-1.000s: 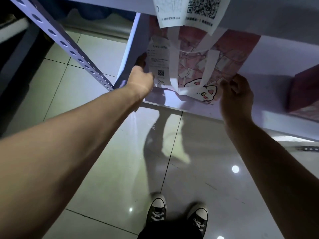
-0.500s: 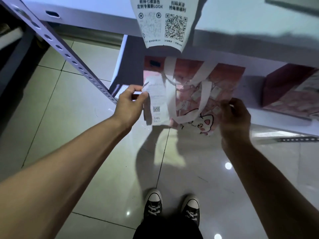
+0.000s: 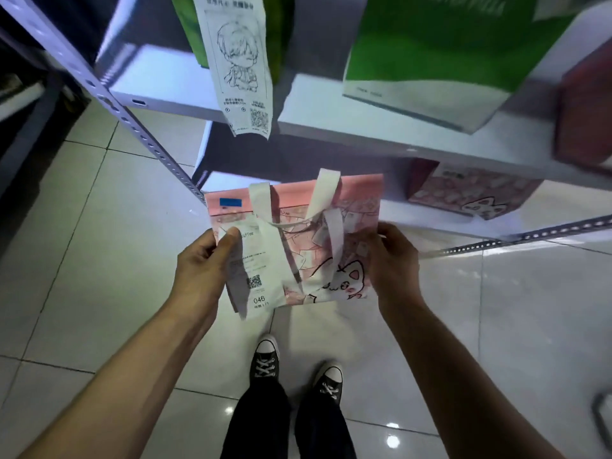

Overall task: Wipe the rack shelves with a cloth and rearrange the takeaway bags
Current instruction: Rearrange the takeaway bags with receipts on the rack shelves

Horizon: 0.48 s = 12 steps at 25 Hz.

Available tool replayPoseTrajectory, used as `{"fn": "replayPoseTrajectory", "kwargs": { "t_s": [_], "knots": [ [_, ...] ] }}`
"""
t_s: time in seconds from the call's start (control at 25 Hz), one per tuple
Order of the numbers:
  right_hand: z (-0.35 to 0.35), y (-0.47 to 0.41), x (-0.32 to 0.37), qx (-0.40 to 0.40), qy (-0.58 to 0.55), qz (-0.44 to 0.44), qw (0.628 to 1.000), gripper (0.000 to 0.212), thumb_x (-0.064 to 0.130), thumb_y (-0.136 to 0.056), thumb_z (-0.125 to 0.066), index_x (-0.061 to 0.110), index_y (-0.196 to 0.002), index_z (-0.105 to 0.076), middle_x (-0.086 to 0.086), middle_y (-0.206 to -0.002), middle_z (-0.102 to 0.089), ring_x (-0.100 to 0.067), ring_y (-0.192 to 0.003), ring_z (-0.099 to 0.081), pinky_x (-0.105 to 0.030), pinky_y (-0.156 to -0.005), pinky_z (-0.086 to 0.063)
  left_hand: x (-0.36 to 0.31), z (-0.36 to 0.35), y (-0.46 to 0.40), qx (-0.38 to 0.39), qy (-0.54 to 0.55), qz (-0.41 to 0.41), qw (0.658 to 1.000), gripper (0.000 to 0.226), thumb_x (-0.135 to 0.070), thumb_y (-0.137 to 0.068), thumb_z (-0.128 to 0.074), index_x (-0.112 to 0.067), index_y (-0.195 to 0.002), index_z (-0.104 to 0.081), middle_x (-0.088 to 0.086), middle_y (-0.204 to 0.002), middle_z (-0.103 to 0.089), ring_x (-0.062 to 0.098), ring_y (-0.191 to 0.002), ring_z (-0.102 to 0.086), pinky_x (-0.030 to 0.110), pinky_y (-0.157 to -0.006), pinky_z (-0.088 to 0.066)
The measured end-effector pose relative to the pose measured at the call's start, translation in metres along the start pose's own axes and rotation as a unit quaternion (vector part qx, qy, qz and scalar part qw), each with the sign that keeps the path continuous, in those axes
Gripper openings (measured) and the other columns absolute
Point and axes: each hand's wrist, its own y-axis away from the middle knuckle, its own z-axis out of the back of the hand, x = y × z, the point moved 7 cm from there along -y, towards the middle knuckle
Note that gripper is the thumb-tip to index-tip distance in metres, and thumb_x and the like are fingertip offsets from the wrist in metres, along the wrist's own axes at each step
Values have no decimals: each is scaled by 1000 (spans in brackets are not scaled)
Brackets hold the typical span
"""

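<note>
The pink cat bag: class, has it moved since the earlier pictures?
Yes. The pink cat bag, held by the left hand and right hand, has come off the lower shelf toward the person, now over the floor.

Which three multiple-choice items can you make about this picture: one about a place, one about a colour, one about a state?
1. Where is the pink bag?
A. On the floor
B. Held in front of the rack
C. On the upper shelf

2. What colour is the large bag on the upper shelf?
A. Green
B. Yellow
C. Black

3. How is the pink bag held?
A. By its handles
B. By one hand
C. By both hands at its sides

Answers: 1 B, it is above the floor tiles; 2 A, green with a white base; 3 C, left hand and right hand grip its edges.
</note>
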Motion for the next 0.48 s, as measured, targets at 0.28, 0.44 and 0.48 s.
{"fn": "replayPoseTrajectory", "kwargs": {
  "t_s": [0.28,0.44,0.48],
  "knots": [
    [61,25,88,-17,15,39,999,15,23,-94,-59,23,-90,-75,7,-82,-75,-14,-81,-70,-40,-77,-59,-88,-19,72,-29,26,-87,995,17,-21,-99,-61,-20,-98,-77,-5,-91,-80,5,-75,-73,13,-60,-53],
    [76,39,134,19,-6,75,997,16,18,-96,-60,13,-100,-74,1,-93,-77,-21,-85,-73,-45,-80,-60,-126,-22,95,-37,50,-93,994,17,-21,-99,-61,-18,-101,-77,-2,-92,-80,10,-75,-75,16,-58,-55],
    [77,39,144,30,-35,76,996,14,15,-96,-61,10,-101,-73,-1,-92,-78,-19,-83,-74,-42,-77,-61,-134,-21,100,-37,59,-91,993,17,-22,-99,-61,-17,-101,-77,0,-93,-80,12,-76,-76,18,-58,-56]
  ]
}}
